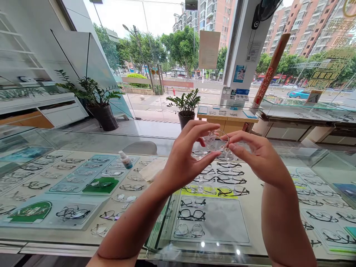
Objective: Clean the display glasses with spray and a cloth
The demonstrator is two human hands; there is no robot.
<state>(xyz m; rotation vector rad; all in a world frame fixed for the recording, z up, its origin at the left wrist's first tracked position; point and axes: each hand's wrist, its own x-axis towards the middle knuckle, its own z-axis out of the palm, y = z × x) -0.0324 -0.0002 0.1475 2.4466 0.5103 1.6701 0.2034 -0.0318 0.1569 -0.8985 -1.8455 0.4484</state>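
Note:
Above the glass display counter (217, 222), both my hands hold a pair of clear-framed eyeglasses (213, 141). My left hand (191, 148) grips them from the left, with the thumb below and the fingers above. On the right side, my right hand (256, 154) pinches the frame between thumb and forefinger. Part of the eyeglasses is hidden by my fingers, and the clear frame blends with what lies behind. Rows of eyeglasses (230, 180) sit beneath my hands under the glass.
A small spray bottle (125, 160) and a pale cloth (151, 170) rest on the counter to the left. More eyeglasses (72, 213) fill the case there. Beyond the counter stand potted plants (187, 105), a wooden display table (228, 118) and tall windows.

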